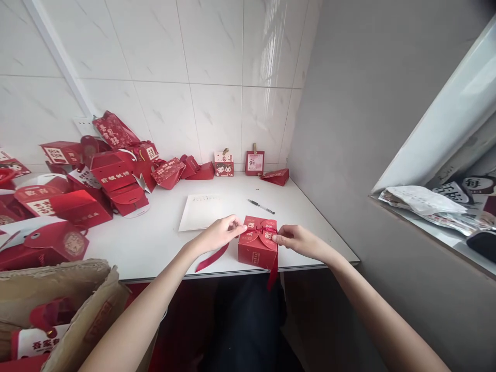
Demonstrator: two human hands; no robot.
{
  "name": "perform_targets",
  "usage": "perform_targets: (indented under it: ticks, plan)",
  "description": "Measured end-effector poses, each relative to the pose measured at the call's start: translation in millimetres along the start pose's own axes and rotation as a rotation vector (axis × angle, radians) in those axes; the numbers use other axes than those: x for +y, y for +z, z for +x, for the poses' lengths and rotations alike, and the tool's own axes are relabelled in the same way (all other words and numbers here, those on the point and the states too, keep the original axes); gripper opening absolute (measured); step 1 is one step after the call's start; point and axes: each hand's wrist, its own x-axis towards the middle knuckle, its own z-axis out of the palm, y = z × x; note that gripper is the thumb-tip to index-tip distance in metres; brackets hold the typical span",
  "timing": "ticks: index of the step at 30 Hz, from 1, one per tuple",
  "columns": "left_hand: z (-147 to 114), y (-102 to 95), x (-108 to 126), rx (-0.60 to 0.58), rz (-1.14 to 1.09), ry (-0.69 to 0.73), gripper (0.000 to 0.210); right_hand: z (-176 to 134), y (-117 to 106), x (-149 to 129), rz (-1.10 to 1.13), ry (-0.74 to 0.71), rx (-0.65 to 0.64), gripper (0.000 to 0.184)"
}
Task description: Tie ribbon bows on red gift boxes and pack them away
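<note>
A red gift box with gold lettering sits at the front edge of the white table. A dark red ribbon runs across its lid, one tail lying on the table at the left and the other hanging down over the box's right front corner. My left hand pinches the ribbon at the lid's left side. At the right side, my right hand has thumb and fingers closed on the ribbon. Between the two hands the ribbon is crossed or looped at the lid's middle; its exact form is too small to tell.
A white notepad and a pen lie behind the box. Many red gift boxes are heaped at the left. Small boxes stand along the tiled wall. A cardboard carton is at the lower left, a loaded ledge at the right.
</note>
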Motion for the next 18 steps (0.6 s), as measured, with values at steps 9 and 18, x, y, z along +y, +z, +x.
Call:
perform_targets:
  ticks: [9,18]
  plan:
    - [-12,10.3,-14,-0.232,-0.403,-0.126,0.039,14,3,18,0.491,-0.03,-0.239,0.042]
    - [-21,16.5,-27,-0.233,-0.711,-0.174,0.037,19,5,19,0.475,-0.048,-0.191,0.043]
